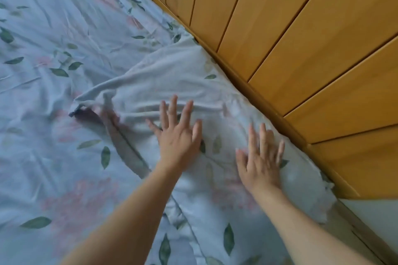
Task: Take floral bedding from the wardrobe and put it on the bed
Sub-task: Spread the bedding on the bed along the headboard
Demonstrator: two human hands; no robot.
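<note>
While the floral bedding (64, 92) lies spread over the bed beside the wooden headboard (301, 38), left hand (178, 137) and right hand (260, 161) press flat — fingers splayed, gripping nothing — near a folded-back corner (150, 77).

Open room across the whole left side of the sheet (53, 114), flat and free for a sweep of either hand. Blocked on the right by the wooden headboard (301, 38), upright along the bed's edge, with only a thin dark gap between board and cloth. Folded-back flap (163, 75) lying ahead of the fingers, raised in soft ridges, its bunched corner (75, 111) to the left. Left hand (178, 137) flat and spread in the middle, right hand (260, 161) flat just beside the headboard, a narrow strip of bare cloth between them. Little room past the right hand toward the pale wall (374, 219) at lower right.
</note>
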